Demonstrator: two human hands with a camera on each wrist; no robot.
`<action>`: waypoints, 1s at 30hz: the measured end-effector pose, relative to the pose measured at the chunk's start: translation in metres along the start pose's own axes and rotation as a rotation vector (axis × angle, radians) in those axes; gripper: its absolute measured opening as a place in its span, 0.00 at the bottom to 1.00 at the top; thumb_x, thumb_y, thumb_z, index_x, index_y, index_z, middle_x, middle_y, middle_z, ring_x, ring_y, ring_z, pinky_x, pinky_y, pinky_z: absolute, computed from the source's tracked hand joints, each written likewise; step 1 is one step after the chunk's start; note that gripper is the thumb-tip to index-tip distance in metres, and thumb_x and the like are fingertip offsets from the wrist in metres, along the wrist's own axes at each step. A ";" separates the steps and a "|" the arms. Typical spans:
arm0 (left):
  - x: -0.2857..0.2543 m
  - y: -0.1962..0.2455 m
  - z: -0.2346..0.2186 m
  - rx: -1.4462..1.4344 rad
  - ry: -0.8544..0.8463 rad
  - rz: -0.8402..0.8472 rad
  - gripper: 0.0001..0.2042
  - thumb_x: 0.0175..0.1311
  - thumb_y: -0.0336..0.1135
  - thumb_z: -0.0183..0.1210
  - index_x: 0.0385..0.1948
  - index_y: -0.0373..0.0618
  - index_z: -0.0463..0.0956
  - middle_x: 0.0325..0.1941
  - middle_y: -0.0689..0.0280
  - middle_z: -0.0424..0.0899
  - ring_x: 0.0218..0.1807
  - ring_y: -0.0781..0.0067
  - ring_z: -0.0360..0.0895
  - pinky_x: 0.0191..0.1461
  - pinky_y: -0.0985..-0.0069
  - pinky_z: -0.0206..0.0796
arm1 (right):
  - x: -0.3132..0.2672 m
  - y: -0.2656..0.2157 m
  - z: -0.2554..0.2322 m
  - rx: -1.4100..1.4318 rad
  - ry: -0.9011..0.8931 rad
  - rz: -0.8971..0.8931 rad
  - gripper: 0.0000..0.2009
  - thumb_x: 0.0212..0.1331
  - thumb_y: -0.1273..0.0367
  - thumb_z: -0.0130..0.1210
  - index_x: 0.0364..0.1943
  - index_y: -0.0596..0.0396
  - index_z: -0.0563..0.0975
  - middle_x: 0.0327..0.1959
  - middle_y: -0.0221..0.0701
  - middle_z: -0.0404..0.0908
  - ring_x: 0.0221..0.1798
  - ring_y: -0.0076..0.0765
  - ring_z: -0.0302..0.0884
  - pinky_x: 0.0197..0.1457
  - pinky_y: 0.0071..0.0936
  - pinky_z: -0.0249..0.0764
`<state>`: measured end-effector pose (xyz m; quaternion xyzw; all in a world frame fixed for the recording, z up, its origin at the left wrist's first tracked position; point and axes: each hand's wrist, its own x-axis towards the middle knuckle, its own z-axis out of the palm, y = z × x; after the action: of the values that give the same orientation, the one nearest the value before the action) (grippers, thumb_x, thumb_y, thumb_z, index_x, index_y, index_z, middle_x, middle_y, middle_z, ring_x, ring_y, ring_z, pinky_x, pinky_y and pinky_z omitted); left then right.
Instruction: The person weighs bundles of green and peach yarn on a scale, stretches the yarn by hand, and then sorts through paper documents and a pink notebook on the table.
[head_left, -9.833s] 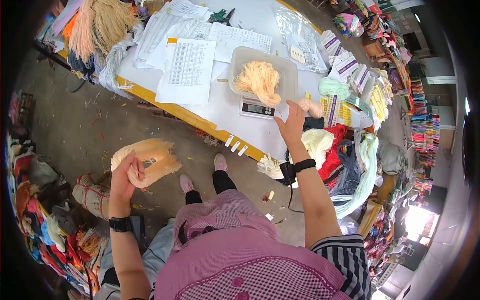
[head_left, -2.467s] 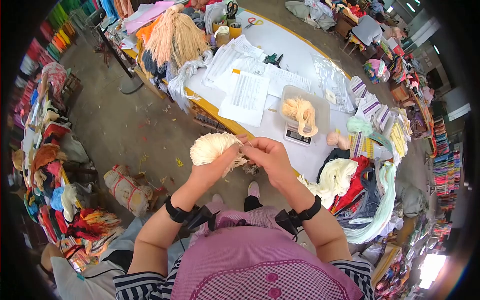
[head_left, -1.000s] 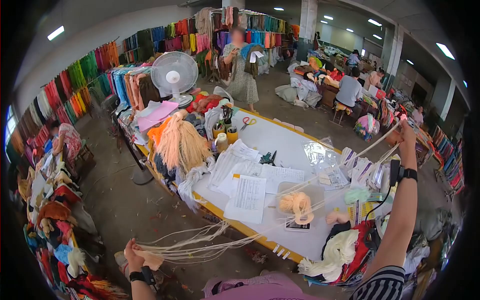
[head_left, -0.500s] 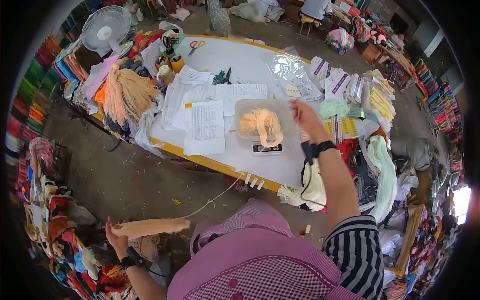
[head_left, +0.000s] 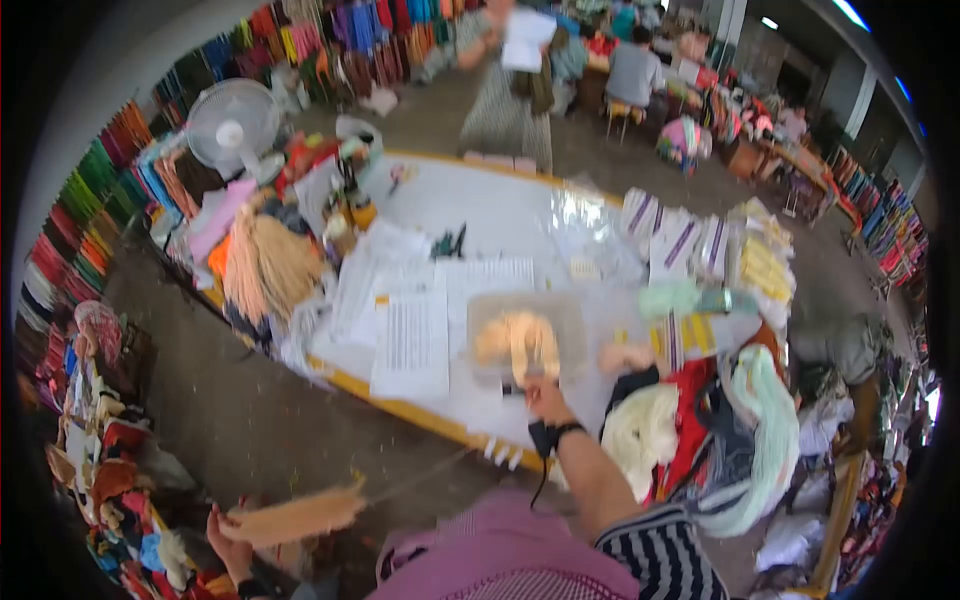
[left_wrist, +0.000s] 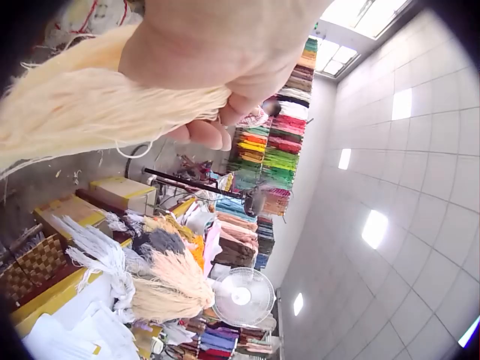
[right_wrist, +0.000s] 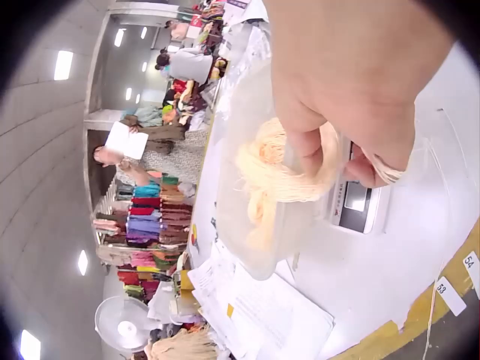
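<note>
My left hand grips one end of a pale peach skein of yarn, held out low over the floor at the left. The skein hangs over the fingers in the left wrist view. From its far end, thin strands trail towards the table. My right hand is at the front of a clear plastic box on a small digital scale. Its fingers are curled at the loop of a peach yarn bundle in the box, and thin yarn strands show between them.
Printed sheets lie left of the box. Yarn heaps and a white fan stand at the left end. Cream yarn and pale green yarn lie at the right front. A person stands behind the table.
My right hand first stretched strands far out to the right, then came down to the yarn box. My left hand has kept hold of its skein, low at the left.
</note>
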<state>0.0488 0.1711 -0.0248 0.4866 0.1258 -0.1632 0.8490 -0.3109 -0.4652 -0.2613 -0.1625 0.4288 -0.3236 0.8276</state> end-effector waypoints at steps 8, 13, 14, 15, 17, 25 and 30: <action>0.016 -0.010 -0.008 -0.079 0.014 -0.005 0.09 0.64 0.41 0.51 0.35 0.55 0.80 0.21 0.79 0.76 0.21 0.85 0.69 0.30 0.82 0.66 | -0.099 -0.078 0.083 -0.402 0.031 -0.129 0.06 0.57 0.66 0.58 0.28 0.51 0.76 0.23 0.25 0.73 0.26 0.22 0.68 0.28 0.21 0.63; 0.044 -0.008 -0.055 0.600 0.061 0.281 0.33 0.45 0.12 0.56 0.60 0.39 0.65 0.51 0.60 0.75 0.49 0.67 0.71 0.50 0.75 0.68 | -0.186 -0.219 0.163 -0.381 -0.209 -0.614 0.14 0.66 0.56 0.48 0.31 0.50 0.74 0.26 0.25 0.74 0.33 0.24 0.73 0.41 0.25 0.70; 0.049 -0.006 -0.054 0.599 0.047 0.278 0.33 0.45 0.12 0.56 0.60 0.39 0.65 0.51 0.60 0.75 0.49 0.67 0.71 0.50 0.75 0.68 | -0.200 -0.249 0.171 -0.284 -0.279 -0.661 0.13 0.67 0.57 0.47 0.33 0.51 0.73 0.26 0.26 0.74 0.32 0.26 0.74 0.41 0.27 0.71; 0.056 -0.003 -0.057 0.496 0.047 0.232 0.34 0.42 0.11 0.57 0.60 0.38 0.65 0.49 0.60 0.75 0.47 0.67 0.71 0.49 0.75 0.69 | -0.214 -0.278 0.177 -0.187 -0.351 -0.705 0.13 0.67 0.57 0.47 0.35 0.51 0.73 0.25 0.26 0.74 0.31 0.28 0.75 0.41 0.29 0.73; 0.068 -0.001 -0.065 0.394 0.044 0.183 0.35 0.40 0.10 0.57 0.59 0.38 0.66 0.48 0.61 0.75 0.45 0.67 0.72 0.47 0.75 0.69 | -0.244 -0.329 0.187 -0.166 -0.350 -0.862 0.13 0.68 0.57 0.46 0.38 0.52 0.71 0.24 0.27 0.73 0.29 0.30 0.76 0.38 0.32 0.75; 0.094 -0.005 -0.064 0.563 0.062 0.284 0.36 0.38 0.06 0.54 0.58 0.36 0.66 0.48 0.57 0.77 0.45 0.64 0.74 0.48 0.75 0.69 | -0.308 -0.468 0.158 -0.066 -0.064 -1.205 0.16 0.66 0.53 0.49 0.50 0.44 0.72 0.22 0.20 0.67 0.23 0.21 0.67 0.24 0.18 0.66; 0.101 -0.007 -0.053 0.678 0.084 0.312 0.34 0.40 0.07 0.54 0.57 0.38 0.66 0.46 0.57 0.76 0.43 0.65 0.73 0.49 0.72 0.69 | -0.309 -0.495 0.127 0.100 -0.096 -1.171 0.21 0.62 0.62 0.57 0.58 0.34 0.67 0.22 0.21 0.65 0.20 0.18 0.59 0.18 0.16 0.53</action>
<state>0.1360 0.1978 -0.0940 0.7596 0.0236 -0.0443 0.6485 -0.5346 -0.6233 0.2695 -0.3474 0.2140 -0.7388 0.5364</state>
